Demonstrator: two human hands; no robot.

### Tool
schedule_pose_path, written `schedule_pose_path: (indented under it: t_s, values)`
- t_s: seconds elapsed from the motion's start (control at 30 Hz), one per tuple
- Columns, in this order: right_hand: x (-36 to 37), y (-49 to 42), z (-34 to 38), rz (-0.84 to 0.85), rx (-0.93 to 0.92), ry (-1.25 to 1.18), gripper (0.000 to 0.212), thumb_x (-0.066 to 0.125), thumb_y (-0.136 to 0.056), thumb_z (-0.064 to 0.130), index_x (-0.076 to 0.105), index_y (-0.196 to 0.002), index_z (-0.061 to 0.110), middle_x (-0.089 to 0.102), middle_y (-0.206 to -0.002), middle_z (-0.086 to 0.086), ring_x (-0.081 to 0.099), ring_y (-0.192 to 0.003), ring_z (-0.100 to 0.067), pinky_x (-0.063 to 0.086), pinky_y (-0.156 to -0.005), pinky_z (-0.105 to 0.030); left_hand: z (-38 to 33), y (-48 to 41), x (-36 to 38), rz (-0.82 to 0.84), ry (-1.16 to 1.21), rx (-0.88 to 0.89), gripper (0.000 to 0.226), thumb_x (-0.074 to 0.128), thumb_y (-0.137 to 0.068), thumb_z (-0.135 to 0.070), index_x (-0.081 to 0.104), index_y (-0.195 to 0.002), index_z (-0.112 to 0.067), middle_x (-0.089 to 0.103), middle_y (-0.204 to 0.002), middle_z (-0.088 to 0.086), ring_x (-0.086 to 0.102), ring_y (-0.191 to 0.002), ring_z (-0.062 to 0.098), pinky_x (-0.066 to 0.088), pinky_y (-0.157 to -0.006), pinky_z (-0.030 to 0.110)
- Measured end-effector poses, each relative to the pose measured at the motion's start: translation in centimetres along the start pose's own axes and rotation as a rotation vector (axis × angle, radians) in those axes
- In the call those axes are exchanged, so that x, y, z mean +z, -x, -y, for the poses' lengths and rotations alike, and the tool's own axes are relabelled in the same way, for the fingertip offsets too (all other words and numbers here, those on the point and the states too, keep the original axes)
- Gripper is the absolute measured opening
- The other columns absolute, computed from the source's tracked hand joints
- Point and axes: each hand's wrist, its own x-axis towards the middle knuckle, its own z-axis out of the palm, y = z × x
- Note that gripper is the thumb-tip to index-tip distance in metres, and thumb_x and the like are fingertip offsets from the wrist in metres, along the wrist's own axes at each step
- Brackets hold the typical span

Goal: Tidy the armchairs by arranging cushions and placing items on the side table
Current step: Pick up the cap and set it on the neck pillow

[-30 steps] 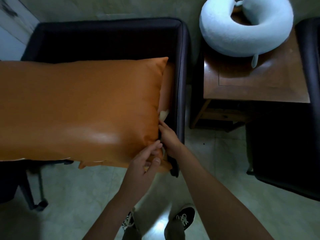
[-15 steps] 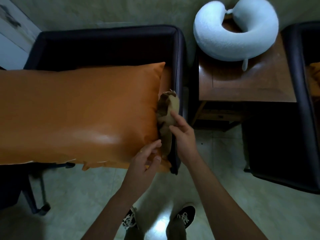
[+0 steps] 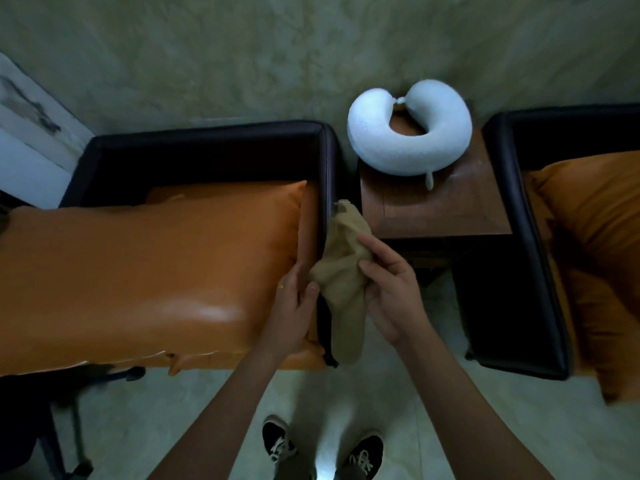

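**Cloth in hand, side table waiting**

The right hand (image 3: 391, 292) is gripping a limp tan cloth (image 3: 343, 271), with its fingers curling round the bunched middle. The cloth is hanging over the inner arm of the left armchair (image 3: 207, 147), with its tail trailing down toward the floor. The left hand (image 3: 294, 306) is resting against the end of the long orange cushion (image 3: 138, 278), fingers fairly straight and thumb just beside the cloth. It is pressing rather than grasping.

The tidying looks partway through to me. The white neck pillow (image 3: 374, 147) is already sitting at the back of the side table (image 3: 450, 216), leaving its front bare. The cloth seems the next item bound there.

The left armchair's seat is holding the long cushion, which is lying flat and jutting past the chair's outer arm, so it probably needs straightening. The right armchair (image 3: 512, 306) is holding a second orange cushion (image 3: 595, 237), slumping in its seat and partly cut off by the frame. I cannot tell what is under the tabletop, because it is too dark.
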Motion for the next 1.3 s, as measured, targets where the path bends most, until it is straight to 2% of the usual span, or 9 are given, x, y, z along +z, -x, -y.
schedule_pose_path:
  t_s: [0.1, 0.17, 0.4, 0.57, 0.73, 0.87, 1.07, 1.17, 1.3]
  values:
    - [-0.1, 0.0, 1.8, -0.007, 0.000, -0.123, 0.040, 0.045, -0.094, -0.011, 0.072, -0.116, 0.008, 0.067, -0.131, -0.017, 0.066, -0.119, -0.026, 0.058, -0.093, -0.036, 0.3, -1.0, 0.8, 0.068, 0.319, -0.348, 0.072, 0.049, -0.096, -0.059, 0.021, -0.158, -0.033, 0.045, -0.145, -0.015, 0.050, -0.134, 0.012, 0.051, -0.098, 0.031]
    - [-0.4, -0.2, 2.8, -0.015, -0.008, -0.182, 0.039, 0.049, -0.089, -0.007, 0.074, -0.114, 0.010, 0.067, -0.131, -0.017, 0.067, -0.118, -0.026, 0.059, -0.089, -0.035, 0.7, -1.5, 1.2, 0.187, 0.528, -0.491, 0.081, 0.051, -0.083, -0.077, 0.035, -0.152, -0.038, 0.054, -0.142, -0.009, 0.055, -0.129, 0.022, 0.059, -0.084, 0.038]
    - [-1.3, -3.0, 4.4, -0.217, 0.004, -0.013, 0.041, 0.039, -0.096, -0.012, 0.064, -0.125, 0.002, 0.069, -0.128, -0.017, 0.064, -0.123, -0.032, 0.060, -0.084, -0.035, 1.0, -5.6, 1.2, 0.184, 0.729, -0.401, 0.069, 0.066, -0.081, -0.049, 0.037, -0.144, -0.045, 0.061, -0.139, 0.001, 0.063, -0.122, 0.027, 0.048, -0.106, 0.053]
    - [-1.2, -5.6, 5.0, -0.204, -0.001, -0.071, 0.042, 0.039, -0.096, -0.009, 0.068, -0.121, 0.007, 0.067, -0.130, -0.020, 0.068, -0.113, -0.030, 0.060, -0.084, -0.036, 2.2, -9.8, 0.5, 0.293, 0.671, -0.394, 0.059, 0.059, -0.092, -0.058, 0.039, -0.147, -0.049, 0.054, -0.148, -0.003, 0.054, -0.134, 0.023, 0.042, -0.111, 0.056]
    - [-3.2, -7.4, 7.2, -0.239, 0.021, -0.070, 0.042, 0.039, -0.097, -0.007, 0.074, -0.111, 0.010, 0.073, -0.116, -0.017, 0.073, -0.099, -0.025, 0.061, -0.076, -0.032, 0.4, -12.3, 1.2, 0.313, 0.802, -0.433, 0.067, 0.051, -0.093, -0.065, 0.048, -0.148, -0.028, 0.057, -0.146, 0.008, 0.053, -0.135, 0.027, 0.038, -0.114, 0.050]
    - [-5.8, -9.3, 10.4, -0.223, -0.001, 0.178, 0.038, 0.060, -0.090, 0.005, 0.065, -0.127, 0.014, 0.073, -0.120, -0.008, 0.069, -0.109, -0.023, 0.059, -0.082, -0.029, -2.6, -14.8, 2.4, 0.198, 0.763, -0.354, 0.069, 0.075, -0.083, -0.047, 0.045, -0.145, -0.037, 0.064, -0.137, -0.004, 0.059, -0.129, 0.022, 0.042, -0.113, 0.047]
    - [-11.0, -10.5, 17.1, 0.098, 0.030, 1.147, 0.087, 0.085, -0.080, 0.018, 0.039, -0.151, 0.039, 0.045, -0.128, 0.012, 0.052, -0.114, 0.006, 0.047, -0.093, -0.011, -8.3, -16.8, 7.1, 0.144, 0.755, -0.204, 0.046, 0.055, -0.093, -0.018, 0.055, -0.137, -0.032, 0.071, -0.126, 0.004, 0.068, -0.113, 0.018, 0.057, -0.091, 0.028]
    - [-13.5, -11.6, 19.9, 0.144, -0.053, 1.329, 0.074, 0.076, -0.088, 0.016, 0.042, -0.149, 0.036, 0.048, -0.118, 0.011, 0.052, -0.108, 0.000, 0.046, -0.089, -0.017, -10.2, -17.5, 8.1, 0.149, 0.591, -0.148, 0.041, 0.061, -0.092, -0.024, 0.062, -0.133, -0.023, 0.068, -0.131, 0.005, 0.065, -0.119, 0.016, 0.054, -0.097, 0.029]
    - [-16.1, -13.1, 22.8, -0.032, -0.267, 1.364, 0.040, 0.066, -0.094, 0.011, 0.064, -0.130, 0.030, 0.063, -0.114, 0.006, 0.057, -0.105, 0.000, 0.049, -0.088, -0.018, -12.4, -17.7, 9.4, 0.454, 0.169, -0.093, 0.063, 0.088, -0.072, -0.018, 0.065, -0.129, -0.034, 0.065, -0.129, -0.008, 0.065, -0.117, 0.007, 0.053, -0.099, 0.027]
